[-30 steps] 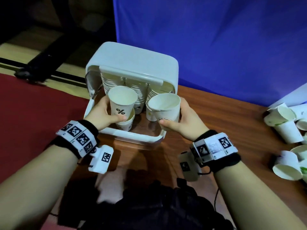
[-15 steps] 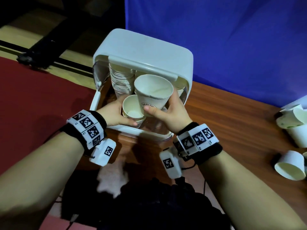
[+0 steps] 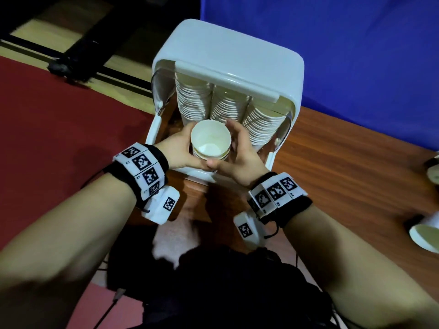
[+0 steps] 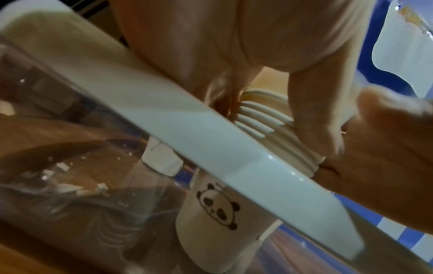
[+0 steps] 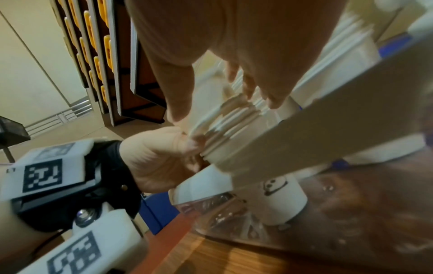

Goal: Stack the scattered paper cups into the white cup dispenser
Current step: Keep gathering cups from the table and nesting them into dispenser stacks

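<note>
A short stack of white paper cups point(image 3: 210, 143) stands upright in the open front of the white cup dispenser point(image 3: 228, 60), its bottom cup printed with a panda point(image 4: 218, 205). My left hand point(image 3: 177, 150) wraps the stack from the left and my right hand point(image 3: 240, 150) from the right, thumbs meeting at the front. The stacked rims point(image 4: 262, 122) point(image 5: 232, 118) show between my fingers in both wrist views. Behind the stack, three tall columns of nested cups point(image 3: 228, 108) fill the dispenser.
The dispenser sits at the left end of a brown wooden table point(image 3: 344, 181). Loose paper cups point(image 3: 425, 233) lie at the table's right edge. A blue backdrop point(image 3: 356, 32) rises behind. Red floor point(image 3: 59, 129) lies to the left, and a dark bag point(image 3: 213, 293) sits under my arms.
The two cups, held apart a second ago, are now nested into one stack. My right hand moved left to meet the left hand, and both now grip the same stack inside the dispenser's front.
</note>
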`<state>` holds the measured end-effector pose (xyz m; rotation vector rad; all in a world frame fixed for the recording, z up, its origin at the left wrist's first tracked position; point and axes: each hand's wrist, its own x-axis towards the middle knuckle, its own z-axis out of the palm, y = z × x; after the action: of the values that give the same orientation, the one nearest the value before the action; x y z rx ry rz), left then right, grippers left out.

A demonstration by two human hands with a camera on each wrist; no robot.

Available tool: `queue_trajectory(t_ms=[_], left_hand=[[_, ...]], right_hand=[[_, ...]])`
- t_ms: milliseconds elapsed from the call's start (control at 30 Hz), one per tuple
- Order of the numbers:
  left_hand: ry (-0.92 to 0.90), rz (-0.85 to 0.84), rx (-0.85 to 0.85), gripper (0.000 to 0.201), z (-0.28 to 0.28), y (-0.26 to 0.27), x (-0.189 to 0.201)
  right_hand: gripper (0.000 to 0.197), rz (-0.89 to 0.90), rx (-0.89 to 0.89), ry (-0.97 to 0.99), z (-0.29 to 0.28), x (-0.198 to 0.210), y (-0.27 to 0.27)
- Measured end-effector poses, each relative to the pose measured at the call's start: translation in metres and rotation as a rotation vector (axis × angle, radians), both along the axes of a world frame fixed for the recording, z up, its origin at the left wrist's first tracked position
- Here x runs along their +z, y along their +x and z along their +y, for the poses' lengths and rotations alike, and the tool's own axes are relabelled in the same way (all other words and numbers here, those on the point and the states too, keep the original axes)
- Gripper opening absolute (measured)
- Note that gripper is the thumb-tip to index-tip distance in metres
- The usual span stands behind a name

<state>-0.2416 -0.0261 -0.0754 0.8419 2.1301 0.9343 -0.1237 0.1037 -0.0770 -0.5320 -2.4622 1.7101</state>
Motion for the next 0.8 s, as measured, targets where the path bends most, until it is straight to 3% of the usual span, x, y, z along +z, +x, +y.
queue_trajectory(t_ms=[67, 133, 300, 500, 800], left_hand=[[-0.001, 0.022, -0.016, 0.104, -0.003, 0.002, 0.003], [0.03, 0.022, -0.016, 0.109, -0.009, 0.004, 0.011], [0.077, 0.212, 0.014, 0.084, -0.021, 0.018, 0.045], [0.115, 0.296, -0.163, 0.047, 0.011, 0.073, 0.082], [0.053, 0.296, -0.46, 0.036, 0.15, 0.182, 0.065]], right_hand=[[0.107, -0.031, 0.02, 0.019, 0.006, 0.003, 0.008], [0.09, -0.079, 0.024, 0.088, 0.015, 0.012, 0.02], [0.042, -0.172, 0.097, 0.448, 0.042, 0.036, 0.064], [0.032, -0.21, 0.056, 0.608, 0.072, 0.06, 0.13], [0.028, -0.35, -0.188, 0.587, 0.175, 0.067, 0.268]])
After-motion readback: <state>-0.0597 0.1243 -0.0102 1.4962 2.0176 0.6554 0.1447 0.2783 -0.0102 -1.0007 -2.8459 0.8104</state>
